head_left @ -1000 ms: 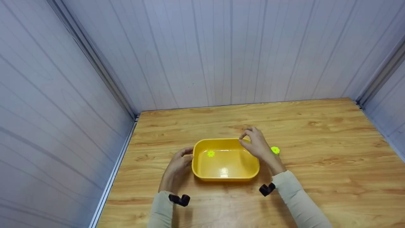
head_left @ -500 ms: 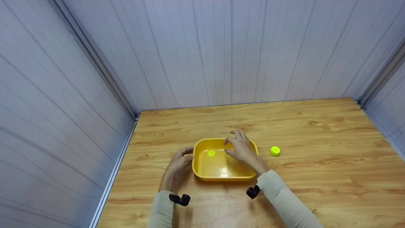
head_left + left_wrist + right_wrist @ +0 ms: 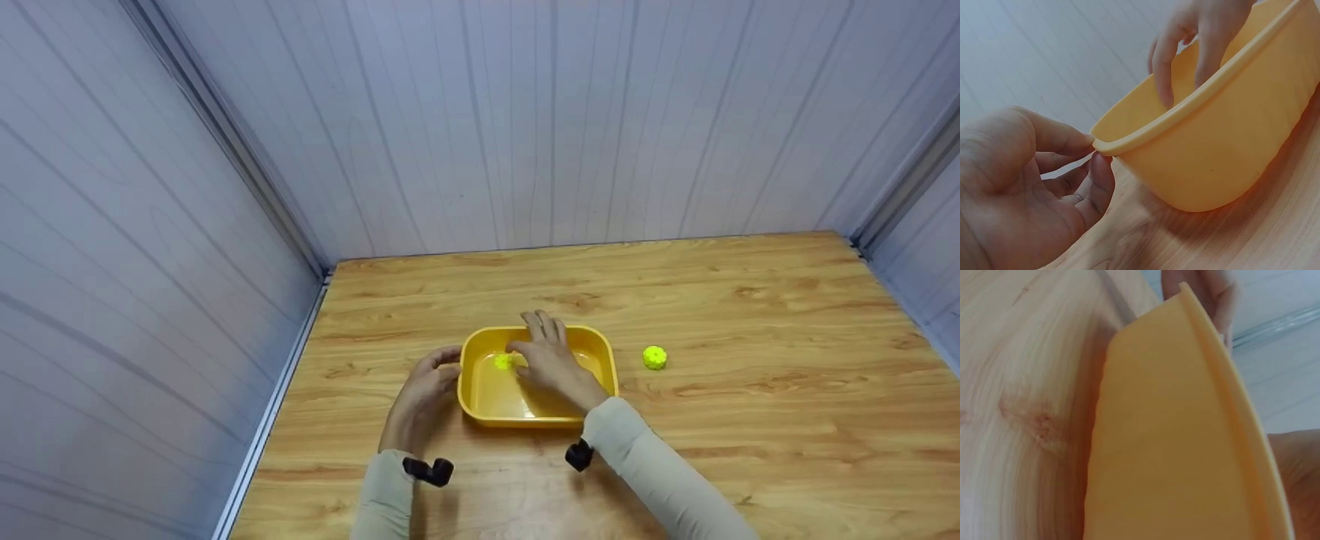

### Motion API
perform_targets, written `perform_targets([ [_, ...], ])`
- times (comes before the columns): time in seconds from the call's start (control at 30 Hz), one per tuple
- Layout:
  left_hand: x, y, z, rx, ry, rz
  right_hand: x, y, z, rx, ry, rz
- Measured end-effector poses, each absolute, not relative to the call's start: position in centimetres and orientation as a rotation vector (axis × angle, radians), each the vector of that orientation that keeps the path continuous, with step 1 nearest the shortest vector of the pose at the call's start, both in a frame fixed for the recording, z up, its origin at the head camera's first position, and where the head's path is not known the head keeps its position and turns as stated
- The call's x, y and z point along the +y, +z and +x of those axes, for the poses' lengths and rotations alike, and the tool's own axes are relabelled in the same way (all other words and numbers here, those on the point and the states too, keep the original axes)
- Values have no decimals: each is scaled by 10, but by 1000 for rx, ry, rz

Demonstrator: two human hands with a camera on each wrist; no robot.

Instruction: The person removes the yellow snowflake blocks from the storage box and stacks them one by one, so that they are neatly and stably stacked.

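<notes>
A yellow plastic basin [image 3: 536,422] stands on the wooden table. At its left end my left hand [image 3: 421,386] pinches the rim between thumb and fingers, plain in the left wrist view. My right hand [image 3: 551,364] reaches down inside the basin, thumb and forefinger spread apart. Right by those fingertips, on the basin floor, lies a small bright yellow-green flower-shaped piece [image 3: 502,361]. The basin's outer wall [image 3: 1157,410] fills most of the right wrist view and hides the right fingers there.
A second yellow-green flower-shaped piece [image 3: 655,358], thick like a short block, sits on the table [image 3: 750,420] to the right of the basin. A pale panelled wall [image 3: 540,135] rises behind the table, and another [image 3: 135,300] stands on the left.
My right hand has moved left and down into the basin, toward the piece inside, uncovering the piece on the table. The left hand keeps its hold on the rim.
</notes>
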State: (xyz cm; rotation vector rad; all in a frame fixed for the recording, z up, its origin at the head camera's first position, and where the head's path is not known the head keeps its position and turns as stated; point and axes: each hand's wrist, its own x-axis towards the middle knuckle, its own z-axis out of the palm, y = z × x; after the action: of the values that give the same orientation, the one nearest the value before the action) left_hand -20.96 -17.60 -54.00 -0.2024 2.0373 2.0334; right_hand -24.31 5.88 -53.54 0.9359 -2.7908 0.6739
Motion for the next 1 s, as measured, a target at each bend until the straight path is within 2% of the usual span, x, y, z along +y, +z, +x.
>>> perform_targets([
  [0.57, -177, -539, -209, 2037, 2043, -135, 39, -542, -253, -2946, 315, 934],
  [1.0, -176, -539, -207, 1998, 2080, -158, 37, -541, -254, -2983, 412, 920],
])
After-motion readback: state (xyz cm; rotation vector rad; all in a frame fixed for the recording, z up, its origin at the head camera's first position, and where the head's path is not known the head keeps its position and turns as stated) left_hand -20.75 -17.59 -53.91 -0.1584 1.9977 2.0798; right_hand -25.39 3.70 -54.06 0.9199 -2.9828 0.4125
